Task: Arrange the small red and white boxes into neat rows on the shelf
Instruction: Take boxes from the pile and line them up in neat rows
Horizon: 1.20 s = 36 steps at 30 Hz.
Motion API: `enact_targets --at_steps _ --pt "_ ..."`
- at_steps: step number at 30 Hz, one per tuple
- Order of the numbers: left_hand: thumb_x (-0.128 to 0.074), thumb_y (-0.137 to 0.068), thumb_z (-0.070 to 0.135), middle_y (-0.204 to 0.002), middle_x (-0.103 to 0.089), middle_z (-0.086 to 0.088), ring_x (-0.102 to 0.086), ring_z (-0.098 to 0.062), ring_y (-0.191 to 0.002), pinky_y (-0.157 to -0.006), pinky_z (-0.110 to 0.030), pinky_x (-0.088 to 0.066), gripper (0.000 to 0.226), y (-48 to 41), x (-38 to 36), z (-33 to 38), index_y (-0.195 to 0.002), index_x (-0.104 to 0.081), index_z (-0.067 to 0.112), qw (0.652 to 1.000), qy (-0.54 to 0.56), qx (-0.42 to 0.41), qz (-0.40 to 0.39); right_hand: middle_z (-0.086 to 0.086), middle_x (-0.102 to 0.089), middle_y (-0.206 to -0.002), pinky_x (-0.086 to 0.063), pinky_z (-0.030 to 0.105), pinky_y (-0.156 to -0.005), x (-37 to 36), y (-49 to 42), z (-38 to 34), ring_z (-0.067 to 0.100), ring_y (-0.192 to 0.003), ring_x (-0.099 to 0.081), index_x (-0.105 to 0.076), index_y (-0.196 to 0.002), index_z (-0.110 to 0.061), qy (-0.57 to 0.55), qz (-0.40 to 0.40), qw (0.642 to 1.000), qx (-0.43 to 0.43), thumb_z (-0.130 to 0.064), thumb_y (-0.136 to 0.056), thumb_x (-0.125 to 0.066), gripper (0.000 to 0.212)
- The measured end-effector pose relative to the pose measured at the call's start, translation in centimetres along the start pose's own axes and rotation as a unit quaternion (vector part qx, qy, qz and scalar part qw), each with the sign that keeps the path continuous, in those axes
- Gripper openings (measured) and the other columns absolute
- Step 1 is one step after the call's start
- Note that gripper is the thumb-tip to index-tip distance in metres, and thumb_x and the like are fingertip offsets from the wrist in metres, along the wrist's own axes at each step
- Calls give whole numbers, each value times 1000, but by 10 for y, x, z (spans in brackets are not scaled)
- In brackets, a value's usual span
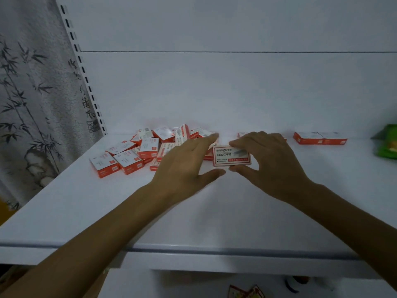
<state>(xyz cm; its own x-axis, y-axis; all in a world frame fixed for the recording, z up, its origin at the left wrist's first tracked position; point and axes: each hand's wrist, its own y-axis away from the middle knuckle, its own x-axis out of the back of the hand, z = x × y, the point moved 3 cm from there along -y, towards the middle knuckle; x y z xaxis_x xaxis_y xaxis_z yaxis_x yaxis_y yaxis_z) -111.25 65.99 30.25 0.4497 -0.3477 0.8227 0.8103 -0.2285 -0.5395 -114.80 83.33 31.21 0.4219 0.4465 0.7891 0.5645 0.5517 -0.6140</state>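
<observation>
Red-and-white, the box (232,155) sits in the grip of the right hand (270,160), pinched by its long edges with the fingertips on the far edge, the thumb on the near one and the printed face up. Whether it touches the white shelf (214,211) I cannot tell. The left hand (184,166) is released, fingers straight over the right end of the pile (137,151), thumb just beside the box. The pile lies jumbled left of the grip, near the back wall. Two boxes (320,138) lie side by side well to its right, a green packet (388,145) beyond.
</observation>
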Motion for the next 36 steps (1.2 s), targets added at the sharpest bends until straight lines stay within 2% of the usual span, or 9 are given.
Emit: enact_targets --at_steps 2,6,10,14,17,20,25,30,36 --pt "-59 -80 56 -148 -35 5 -36 -14 -131 -102 -31 -37 83 -12 -16 15 -146 -19 26 998 26 7 -58 5 -68 -105 -35 31 -87 6 12 27 25 -93 -63 -64 -108 -15 4 -17 999 -30 -44 -70 -70 49" --pt "-57 -81 56 -150 -29 9 -30 -12 -135 -104 -28 -30 80 -36 -46 50 -146 -18 29 993 65 -14 -94 3 -63 -119 -35 39 -99 16 38 81 22 -109 -58 -61 -118 -18 -5 -79 991 -107 -42 -71 -74 54" --pt "-52 -82 60 -152 -26 6 -25 -13 -137 -108 -32 -28 81 -61 -78 75 -147 -19 25 992 42 -14 -121 0 -62 -120 -40 35 -95 23 54 121 16 -107 -56 -57 -123 -21 -22 -118 984 -129 -47 -76 -67 54" --pt "-51 -83 59 -153 -23 4 -21 -14 -139 -111 -35 -27 81 -80 -97 90 -147 -19 21 991 22 -23 -128 -4 -54 -130 -38 29 -93 14 66 144 14 -113 -51 -46 -133 -25 18 -197 974 -107 -53 -88 -47 53" --pt "-54 -81 60 -153 -24 2 -22 -15 -139 -111 -38 -27 84 -88 -102 93 -146 -21 19 992 11 -33 -125 2 -61 -123 -46 36 -88 15 73 139 21 -106 -60 -56 -124 -18 36 -149 988 -8 -46 -91 -38 48" --pt "-59 -73 67 -154 -21 6 -19 -12 -140 -111 -33 -22 95 -94 -106 93 -147 -19 22 986 16 -15 -166 4 -69 -108 -53 38 -78 16 75 135 22 -91 -67 -67 -109 -15 20 -125 991 51 -33 -88 -43 36" --pt "-54 -75 70 -153 -23 6 -23 -12 -138 -109 -32 -26 91 -102 -117 83 -146 -20 24 983 26 36 -177 -1 -49 -138 -36 34 -104 4 50 161 19 -125 -47 -47 -133 -23 0 -180 984 -6 -24 -97 -39 37" --pt "-51 -77 69 -148 -32 7 -29 -13 -134 -105 -33 -33 83 -102 -124 70 -143 -28 24 989 9 53 -141 -1 -49 -137 -42 38 -99 -23 22 178 18 -124 -47 -43 -135 -27 0 -205 978 -42 -24 -96 -38 39" --pt "-38 -76 75 -147 -34 8 -28 -13 -134 -107 -35 -31 81 -99 -129 63 -141 -32 27 992 -11 36 -122 -3 -47 -139 -41 36 -99 -32 14 181 17 -125 -46 -44 -134 -24 -11 -191 981 -36 -27 -97 -37 38"
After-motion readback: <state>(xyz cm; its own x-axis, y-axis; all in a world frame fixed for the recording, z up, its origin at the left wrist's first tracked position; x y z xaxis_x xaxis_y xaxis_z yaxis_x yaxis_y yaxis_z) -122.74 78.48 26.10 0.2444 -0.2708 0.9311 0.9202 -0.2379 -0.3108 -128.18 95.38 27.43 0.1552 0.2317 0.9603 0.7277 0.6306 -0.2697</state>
